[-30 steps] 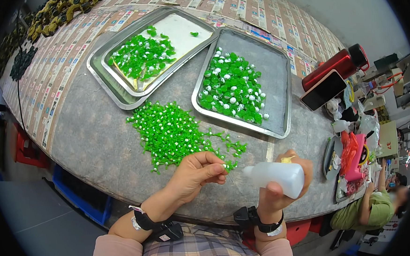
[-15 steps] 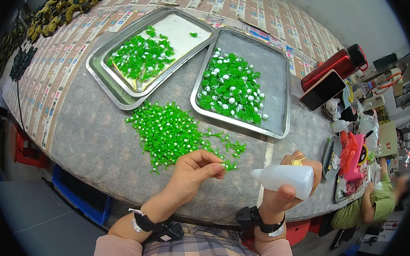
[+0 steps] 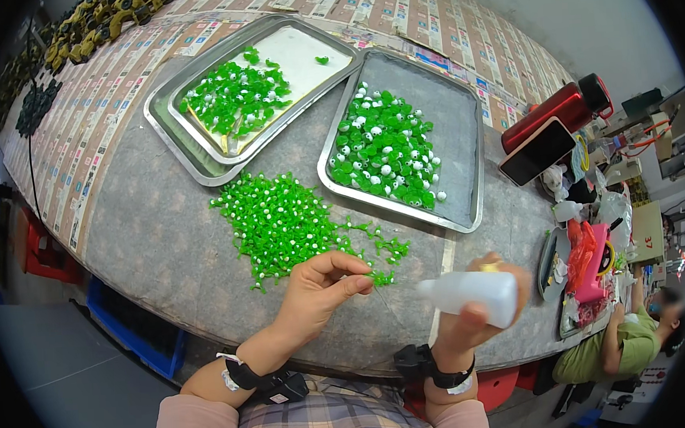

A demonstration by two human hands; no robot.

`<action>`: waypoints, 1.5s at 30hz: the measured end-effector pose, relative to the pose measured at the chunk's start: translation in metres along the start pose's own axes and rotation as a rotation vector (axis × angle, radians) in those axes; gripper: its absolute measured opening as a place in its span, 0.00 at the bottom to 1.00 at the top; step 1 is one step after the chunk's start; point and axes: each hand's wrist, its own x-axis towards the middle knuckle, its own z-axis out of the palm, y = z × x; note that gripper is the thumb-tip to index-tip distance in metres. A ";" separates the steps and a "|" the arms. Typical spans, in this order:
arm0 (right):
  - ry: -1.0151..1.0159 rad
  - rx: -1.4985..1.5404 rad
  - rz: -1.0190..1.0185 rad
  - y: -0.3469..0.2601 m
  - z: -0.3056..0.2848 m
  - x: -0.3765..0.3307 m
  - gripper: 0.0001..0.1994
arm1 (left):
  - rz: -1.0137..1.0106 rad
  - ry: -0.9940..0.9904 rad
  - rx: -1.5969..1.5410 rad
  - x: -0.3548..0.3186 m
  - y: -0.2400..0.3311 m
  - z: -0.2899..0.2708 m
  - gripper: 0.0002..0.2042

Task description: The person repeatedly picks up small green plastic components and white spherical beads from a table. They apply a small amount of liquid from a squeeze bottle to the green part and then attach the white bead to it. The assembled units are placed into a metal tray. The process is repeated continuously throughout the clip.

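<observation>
The small green piece pinched in the left hand is mostly hidden behind the fingertips, so its shape is hard to make out; only a sliver of green is showing at the edge of the loose green pile spread on the grey surface. The right hand is blurring with motion, and the white squeeze bottle it is gripping is smeared, its nozzle pointing toward the left hand, to the right of the pile. The left hand is curling closed, thumb and forefinger meeting on the green piece, palm turning inward, with the wrist carrying a dark band. The right hand is wrapping closed around the bottle's body, held just off the surface's near edge, its wrist wearing a black band too. Both forearms are entering from below and their sleeves are being cut off by the frame. Beyond the pile, a rectangular metal tray is holding green pieces with white caps, and to the pile's upper left stacked metal trays are holding more green pieces. Right of the pile, past the tray, a red cylinder and a dark phone are lying together. Farther right, clutter is crowding the rim, too bent and small to identify, and a person in a green top is sitting there, partly cut off.
</observation>
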 end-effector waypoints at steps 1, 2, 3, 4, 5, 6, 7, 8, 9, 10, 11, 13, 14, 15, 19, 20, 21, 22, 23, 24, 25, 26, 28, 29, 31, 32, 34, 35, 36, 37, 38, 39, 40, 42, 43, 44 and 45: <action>0.144 0.009 0.033 -0.004 0.001 0.003 0.25 | -0.001 -0.003 0.001 0.000 0.000 0.000 0.05; 0.285 0.019 0.063 -0.005 0.001 0.005 0.25 | -0.001 0.003 -0.006 0.000 0.000 0.000 0.05; 0.234 0.014 0.140 -0.003 -0.006 0.009 0.24 | -0.002 0.009 -0.012 0.001 -0.001 0.000 0.05; 0.183 0.007 0.217 0.002 -0.022 0.016 0.23 | -0.003 0.014 -0.019 0.001 -0.001 0.000 0.05; 0.131 -0.004 0.290 0.008 -0.037 0.023 0.22 | -0.006 0.021 -0.014 0.001 -0.001 0.000 0.05; 0.079 -0.055 0.341 0.014 -0.050 0.029 0.20 | -0.011 0.025 -0.013 0.000 0.000 0.001 0.05; 0.027 -0.107 0.393 0.023 -0.061 0.033 0.19 | -0.015 0.028 -0.012 0.000 0.000 0.002 0.05; -0.023 -0.158 0.448 0.032 -0.071 0.035 0.18 | -0.025 0.038 -0.009 0.001 0.000 0.002 0.05; -0.053 -0.158 0.449 0.040 -0.078 0.036 0.16 | -0.035 0.052 -0.002 0.001 -0.001 0.001 0.05; -0.077 -0.172 0.495 0.049 -0.087 0.035 0.16 | -0.045 0.066 0.005 0.001 -0.002 0.001 0.04; -0.096 -0.187 0.541 0.057 -0.098 0.033 0.16 | -0.046 0.059 -0.005 0.001 -0.002 0.001 0.05; -0.138 -0.211 0.640 0.071 -0.117 0.025 0.16 | -0.045 0.051 -0.016 0.001 -0.002 0.001 0.05; -0.155 -0.202 0.669 0.078 -0.124 0.019 0.17 | -0.053 0.050 -0.021 0.001 -0.002 0.002 0.05; -0.172 -0.194 0.696 0.084 -0.131 0.015 0.18 | -0.061 0.047 -0.027 0.001 -0.001 0.003 0.05; -0.049 -0.733 0.223 0.071 -0.126 0.021 0.18 | -0.072 0.044 -0.030 0.001 -0.003 0.002 0.05; 0.018 -0.993 -0.013 0.059 -0.116 0.029 0.17 | -0.071 0.052 -0.037 0.002 -0.003 0.001 0.05; -0.028 -0.924 -0.013 0.046 -0.106 0.037 0.15 | -0.077 0.055 -0.047 0.002 -0.004 0.001 0.05; -0.074 -0.850 -0.013 0.034 -0.093 0.045 0.13 | -0.081 0.060 -0.053 0.001 -0.004 0.000 0.05; -0.117 -0.780 -0.015 0.026 -0.078 0.053 0.12 | -0.081 0.061 -0.050 0.000 -0.003 0.000 0.05; -0.228 -0.664 0.061 0.024 -0.058 0.060 0.07 | -0.078 0.062 -0.045 0.001 -0.003 -0.002 0.04; -0.386 -0.649 0.107 0.032 -0.044 0.065 0.06 | -0.073 0.063 -0.042 0.000 -0.002 -0.002 0.04; -0.500 -0.644 0.121 0.049 -0.031 0.068 0.06 | -0.080 0.058 -0.044 0.000 -0.003 -0.002 0.04; -0.667 -0.712 0.120 0.081 -0.024 0.067 0.07 | -0.094 0.032 -0.053 0.001 -0.001 0.001 0.04; -0.724 -0.772 0.104 0.098 -0.021 0.063 0.08 | -0.104 0.009 -0.049 0.003 -0.001 0.003 0.04; -0.783 -0.816 0.102 0.112 -0.013 0.060 0.08 | -0.122 -0.006 -0.045 0.003 -0.003 0.002 0.05; -0.780 -0.807 0.116 0.114 -0.012 0.058 0.07 | -0.116 -0.025 -0.039 0.002 -0.003 0.000 0.05; -0.732 -0.699 0.196 0.107 -0.011 0.056 0.07 | -0.107 -0.070 -0.025 0.002 -0.002 -0.001 0.05; -0.695 -0.589 0.265 0.090 -0.008 0.058 0.07 | -0.114 -0.080 -0.018 0.001 -0.002 -0.004 0.05; -0.650 -0.496 0.335 0.072 -0.010 0.061 0.08 | -0.127 -0.105 -0.018 0.000 0.000 -0.003 0.05; -0.657 -0.372 0.391 0.058 -0.012 0.058 0.08 | -0.145 -0.129 -0.016 -0.001 0.000 -0.003 0.05; -0.657 -0.253 0.447 0.044 -0.013 0.052 0.08 | -0.148 -0.143 -0.030 -0.002 -0.001 -0.003 0.05; -0.653 -0.131 0.499 0.035 -0.013 0.043 0.07 | -0.149 -0.157 -0.041 -0.002 -0.002 -0.003 0.05; -0.701 0.026 0.550 0.031 -0.012 0.031 0.09 | -0.150 -0.170 -0.053 -0.002 -0.003 -0.002 0.05; -0.709 0.329 0.786 0.022 -0.003 0.005 0.10 | -0.147 -0.167 -0.078 -0.002 -0.002 -0.002 0.05; -0.671 0.382 0.834 0.019 0.002 -0.004 0.10 | -0.146 -0.169 -0.091 -0.001 -0.002 -0.002 0.05; -0.634 0.438 0.879 0.017 0.005 -0.010 0.11 | -0.153 -0.154 -0.107 -0.001 -0.001 -0.001 0.05; -0.622 0.436 0.907 0.016 0.004 -0.013 0.11 | -0.159 -0.139 -0.123 -0.001 0.000 0.000 0.05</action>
